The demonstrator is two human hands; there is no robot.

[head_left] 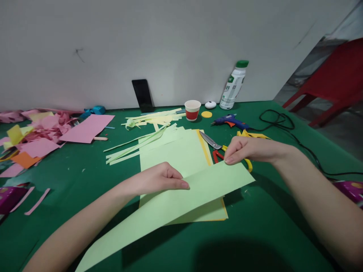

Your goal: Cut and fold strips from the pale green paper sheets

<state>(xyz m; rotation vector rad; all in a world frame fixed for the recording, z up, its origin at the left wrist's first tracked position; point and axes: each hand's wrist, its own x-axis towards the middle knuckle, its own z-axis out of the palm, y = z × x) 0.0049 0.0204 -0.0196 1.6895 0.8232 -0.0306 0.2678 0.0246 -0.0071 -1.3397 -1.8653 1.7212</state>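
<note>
A wide strip of light green paper (159, 211) is held up slantwise between both hands. My left hand (161, 179) pinches its upper edge near the middle, thumb on top. My right hand (241, 149) pinches the same edge close to the right end. Beneath it, a stack of light green sheets (170, 158) with yellow-orange paper (205, 145) showing at its edge lies on the green table. Several narrow green paper strips (138, 145) rest across the stack's upper left. Scissors (211, 141) with red and yellow handles lie partly hidden behind my right hand.
Along the wall stand a black phone (142, 94), a red-and-white paper cup (192, 110) and a white bottle (234, 86). A blue glue gun (231, 121) trails a black cable (307, 151) to the right. Pink paper scraps (45, 130) pile up at left. A red chair (330, 81) stands beyond.
</note>
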